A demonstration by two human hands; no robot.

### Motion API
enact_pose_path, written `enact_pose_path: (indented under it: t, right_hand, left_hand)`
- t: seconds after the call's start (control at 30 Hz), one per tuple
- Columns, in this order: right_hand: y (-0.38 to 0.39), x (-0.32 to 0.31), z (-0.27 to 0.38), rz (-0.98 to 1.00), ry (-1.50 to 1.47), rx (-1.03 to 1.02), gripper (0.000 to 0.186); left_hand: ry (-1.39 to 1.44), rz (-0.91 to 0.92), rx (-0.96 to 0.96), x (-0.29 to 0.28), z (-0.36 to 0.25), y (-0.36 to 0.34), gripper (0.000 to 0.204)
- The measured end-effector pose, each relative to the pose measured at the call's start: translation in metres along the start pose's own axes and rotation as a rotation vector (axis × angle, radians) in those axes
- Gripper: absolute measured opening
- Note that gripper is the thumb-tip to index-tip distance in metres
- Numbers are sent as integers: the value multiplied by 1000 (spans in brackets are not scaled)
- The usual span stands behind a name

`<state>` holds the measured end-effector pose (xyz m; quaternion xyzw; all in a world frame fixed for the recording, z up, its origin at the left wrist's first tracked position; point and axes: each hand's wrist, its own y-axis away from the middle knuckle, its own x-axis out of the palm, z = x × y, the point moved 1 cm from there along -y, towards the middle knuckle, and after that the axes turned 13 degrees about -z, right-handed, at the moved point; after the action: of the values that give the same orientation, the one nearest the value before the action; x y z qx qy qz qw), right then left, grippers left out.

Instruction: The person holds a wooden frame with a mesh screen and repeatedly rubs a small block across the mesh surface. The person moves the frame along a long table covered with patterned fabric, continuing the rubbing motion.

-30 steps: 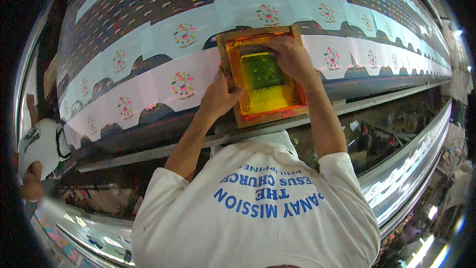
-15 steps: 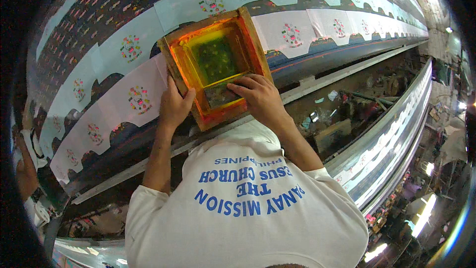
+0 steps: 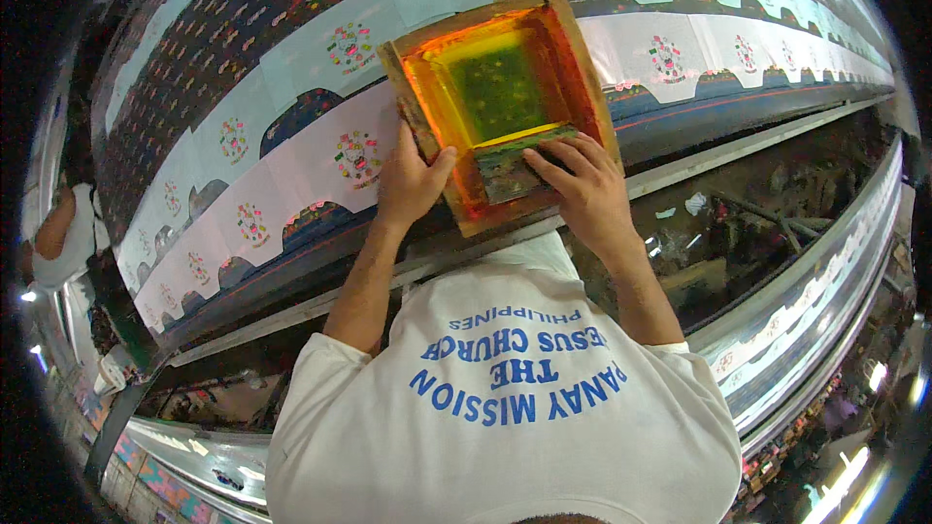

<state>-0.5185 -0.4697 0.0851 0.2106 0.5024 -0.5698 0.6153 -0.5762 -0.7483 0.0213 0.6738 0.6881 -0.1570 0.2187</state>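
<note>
A wooden screen-printing frame (image 3: 403,68) with a yellow-orange inside and a green mesh centre (image 3: 500,87) sits slightly tilted over a strip of pale pink fabric panels (image 3: 660,53). My left hand (image 3: 413,180) grips the frame's left side, thumb on the near corner. Inside the frame's near end, my right hand (image 3: 582,189) holds a dark, ink-stained squeegee (image 3: 510,180), fingers curled over it. The fabric directly beneath the frame is hidden.
A long dark printing table (image 3: 243,29) carries rows of pale blue panels (image 3: 320,53) with colourful printed motifs. A metal rail (image 3: 738,131) runs along its near edge, with a second long table (image 3: 815,301) to the lower right. A co-worker (image 3: 68,223) is at the far left.
My right hand has moved from the frame's far end to its near end with the squeegee. The frame has tilted anticlockwise in view, and the camera's view has shifted.
</note>
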Motion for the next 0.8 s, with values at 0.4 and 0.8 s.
enact_pose_path:
  t: [0.4,0.8]
  right_hand:
    - [3,-15,-56,64,-14,-119,53]
    - [17,-21,-56,76,-33,-85,48]
  left_hand:
    - [128,32,-78,46,-7,-1,77]
    - [70,24,28,48,-4,-5,78]
